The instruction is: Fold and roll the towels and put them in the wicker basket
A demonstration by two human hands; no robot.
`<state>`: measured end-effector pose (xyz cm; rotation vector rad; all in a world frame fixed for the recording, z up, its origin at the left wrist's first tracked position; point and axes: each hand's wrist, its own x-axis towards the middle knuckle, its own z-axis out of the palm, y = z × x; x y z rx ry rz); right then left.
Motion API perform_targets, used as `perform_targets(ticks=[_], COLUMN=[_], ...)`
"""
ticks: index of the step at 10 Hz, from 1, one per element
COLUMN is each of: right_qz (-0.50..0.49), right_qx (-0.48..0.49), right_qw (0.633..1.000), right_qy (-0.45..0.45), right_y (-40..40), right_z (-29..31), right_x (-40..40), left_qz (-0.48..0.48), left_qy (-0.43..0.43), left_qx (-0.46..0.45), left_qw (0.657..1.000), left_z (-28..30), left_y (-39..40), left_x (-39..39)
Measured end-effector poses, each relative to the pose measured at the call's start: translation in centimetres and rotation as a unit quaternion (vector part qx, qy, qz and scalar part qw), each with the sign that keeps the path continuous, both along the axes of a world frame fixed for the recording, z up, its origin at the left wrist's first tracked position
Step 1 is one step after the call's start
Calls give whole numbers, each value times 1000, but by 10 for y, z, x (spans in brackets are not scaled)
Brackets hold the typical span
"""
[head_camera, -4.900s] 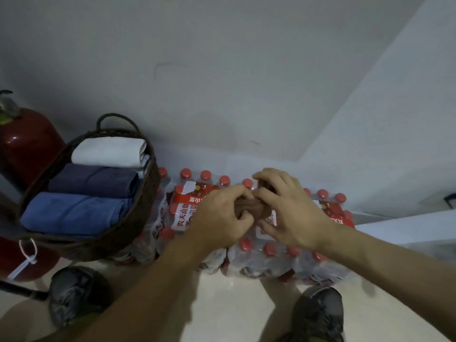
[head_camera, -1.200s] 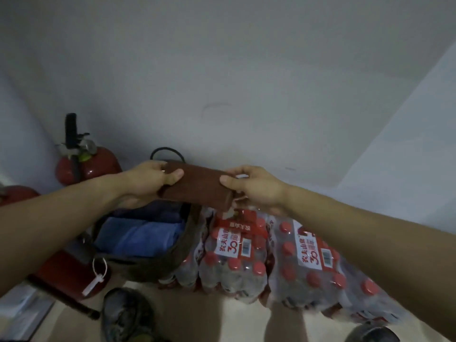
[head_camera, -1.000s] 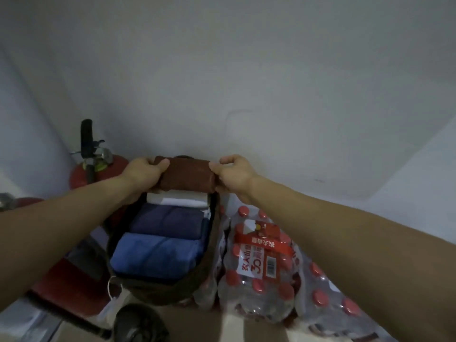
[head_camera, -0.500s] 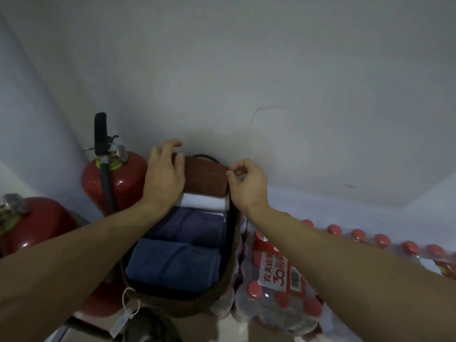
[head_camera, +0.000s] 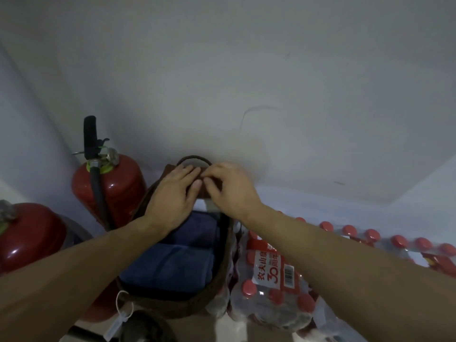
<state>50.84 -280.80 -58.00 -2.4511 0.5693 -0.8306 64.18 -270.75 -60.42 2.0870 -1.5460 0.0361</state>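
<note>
- A red fire extinguisher (head_camera: pixel 27 236) stands at the far left edge, and a second fire extinguisher (head_camera: pixel 108 186) with a black hose stands just beside the basket's left wall; neither plays a part in the task.
- The wicker basket (head_camera: pixel 172 306) sits on the floor against the wall, its handle arching over the far end, probably so both hands can work from above.
- Inside it lie rolled towels in a row: a blue towel (head_camera: pixel 170 264) nearest, a navy towel (head_camera: pixel 195 229) behind it, then a sliver of a white towel (head_camera: pixel 201 206).
- The left hand (head_camera: pixel 172 196) lies flat with fingers straight, pressing down on the brown towel (head_camera: pixel 201 191) at the basket's far end, seemingly to seat the roll.
- The right hand (head_camera: pixel 229 188) has curled fingers on the same roll's right part, apparently tucking it in; whether it actually pinches the cloth I cannot tell.
- Shrink-wrapped packs of water bottles (head_camera: pixel 271 280) with red caps sit touching the basket's right side.
</note>
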Motion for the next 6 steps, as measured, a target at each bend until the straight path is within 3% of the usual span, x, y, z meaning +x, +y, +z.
perform_targets(ticks=[1, 2, 3, 5, 6], right_qz=[7, -7, -8, -24, -14], right_qx=[-32, 22, 63, 113, 204], right_qw=[996, 997, 994, 985, 974], right_qy=[87, 71, 91, 129, 100], right_y=[-3, 1, 4, 11, 13], right_z=[-18, -25, -14, 47, 92], right_x=[-7, -12, -16, -79, -131], left_qz=[-37, -57, -68, -74, -96], left_qy=[-26, -16, 62, 73, 114], left_qx=[23, 56, 66, 67, 83], left_qw=[999, 997, 994, 992, 985], left_z=[-7, -6, 13, 108, 162], left_y=[-2, -2, -2, 9, 22], left_x=[11, 16, 18, -1, -34])
